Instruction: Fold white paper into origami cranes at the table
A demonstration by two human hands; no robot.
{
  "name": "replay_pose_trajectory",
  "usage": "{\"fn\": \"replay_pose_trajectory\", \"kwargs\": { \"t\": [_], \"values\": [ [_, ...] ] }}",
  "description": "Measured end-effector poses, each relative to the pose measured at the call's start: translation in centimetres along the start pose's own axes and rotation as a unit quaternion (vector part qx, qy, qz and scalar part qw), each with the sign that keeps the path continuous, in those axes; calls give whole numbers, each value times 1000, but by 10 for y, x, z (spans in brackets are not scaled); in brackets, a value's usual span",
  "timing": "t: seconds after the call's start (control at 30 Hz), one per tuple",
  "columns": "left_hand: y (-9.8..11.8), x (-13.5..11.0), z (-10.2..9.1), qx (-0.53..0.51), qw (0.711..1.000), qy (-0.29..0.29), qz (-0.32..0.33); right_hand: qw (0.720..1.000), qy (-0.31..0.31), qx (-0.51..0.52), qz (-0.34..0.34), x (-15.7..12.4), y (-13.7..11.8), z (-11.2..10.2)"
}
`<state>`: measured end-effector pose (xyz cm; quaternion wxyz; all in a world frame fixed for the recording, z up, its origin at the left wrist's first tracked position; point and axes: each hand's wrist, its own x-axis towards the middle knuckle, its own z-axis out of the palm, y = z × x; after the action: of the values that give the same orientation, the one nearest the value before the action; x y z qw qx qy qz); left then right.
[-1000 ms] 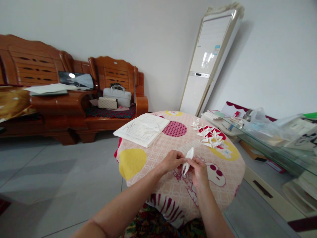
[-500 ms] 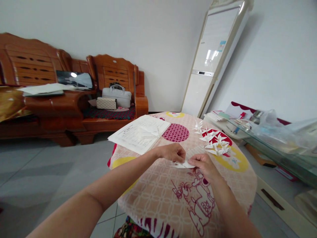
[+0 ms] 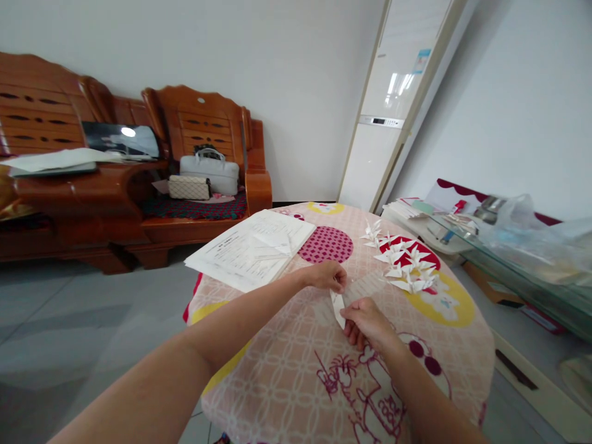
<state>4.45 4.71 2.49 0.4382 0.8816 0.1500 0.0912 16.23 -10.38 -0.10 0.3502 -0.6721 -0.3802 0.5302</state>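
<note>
White paper, folded into a narrow strip, is held by both hands low over the near-middle of the round, cloth-covered tabletop; whether it touches the cloth cannot be told. Left hand: grip curled closed at the strip's upper end, fingertips hidden. Right hand: thumb laid on the lower end, remaining fingers curled beneath, grip closed on the paper. Compared with half a second ago, the strip has turned from lying nearly crosswise to a steep slant, the hands now at its two ends; this suggests that folding or creasing is under way, the piece being unfinished. Beyond the left hand, a stack of printed sheets overhangs the tabletop's left edge, a small folded sheet upon it. To the right, a cluster of paper cranes stands well apart from the right hand, toward the right edge. Open cloth lies chiefly on the near side, below the wrists; the stack limits leftward movement. Past the right edge, a glass shelf stands close by.
</note>
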Motion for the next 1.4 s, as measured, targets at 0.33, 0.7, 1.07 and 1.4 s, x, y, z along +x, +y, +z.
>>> {"fn": "replay_pose_trajectory", "kwargs": {
  "t": [0.33,0.7,1.07,1.4],
  "values": [
    [-2,-28,38,275,947,133,103,998,-27,-54,0,13,6,-1],
    [13,-69,68,327,938,98,56,963,80,-184,-177,11,4,-6],
    [11,-67,78,425,899,73,77,803,47,-484,-344,-10,9,-21],
    [9,-69,85,452,878,120,104,762,67,-518,-383,-7,20,-23]
  ]
}}
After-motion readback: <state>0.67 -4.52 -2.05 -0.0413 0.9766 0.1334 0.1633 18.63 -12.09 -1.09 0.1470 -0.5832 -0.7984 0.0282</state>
